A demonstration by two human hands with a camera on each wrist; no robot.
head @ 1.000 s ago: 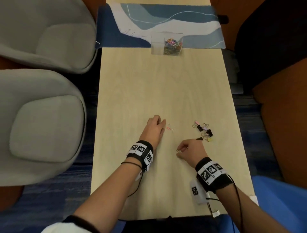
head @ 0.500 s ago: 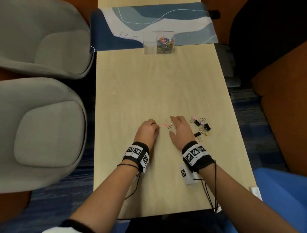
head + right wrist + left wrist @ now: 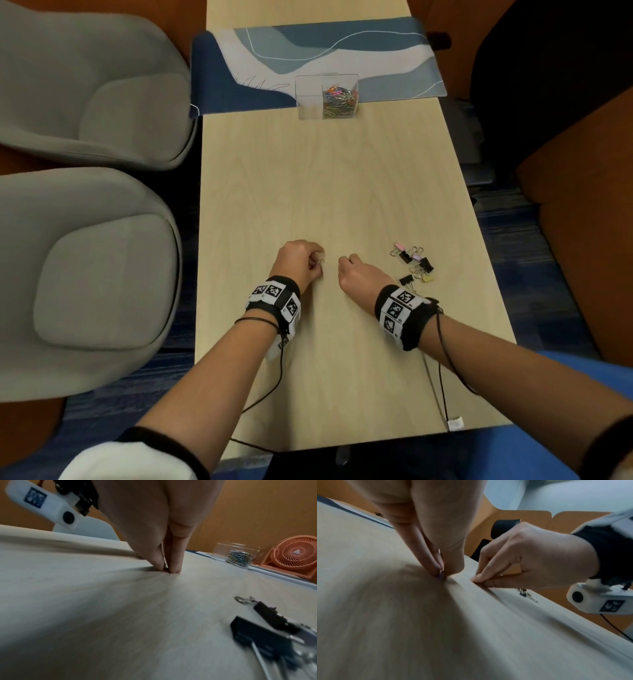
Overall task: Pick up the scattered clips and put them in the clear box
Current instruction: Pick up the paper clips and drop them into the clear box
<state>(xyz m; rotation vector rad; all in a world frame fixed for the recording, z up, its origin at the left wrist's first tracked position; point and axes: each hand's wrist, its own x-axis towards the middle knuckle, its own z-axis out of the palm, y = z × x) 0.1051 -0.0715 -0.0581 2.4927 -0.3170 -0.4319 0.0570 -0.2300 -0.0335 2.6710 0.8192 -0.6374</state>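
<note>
We are at the pick-up itself: both hands are down on the table (image 3: 342,178), each pinching a paper clip flat against the wood. Our left hand (image 3: 301,262) has thumb and forefinger closed on a small paper clip (image 3: 441,571), its wire just showing between the fingertips, and our right hand (image 3: 359,277) nips a second clip (image 3: 166,566) between two fingertips pressed to the surface. To do this well, we should roll each clip up onto its edge with a fingernail rather than squeeze harder, since thin wire on smooth wood will likely skate away. Once each is firmly held, we lift straight and carry both to the clear box (image 3: 327,96), which stands well apart at the far end of the table, on the edge of the blue mat (image 3: 394,68), already holding a heap of coloured clips. The binder clips (image 3: 416,263) near our right wrist wait for later.
</note>
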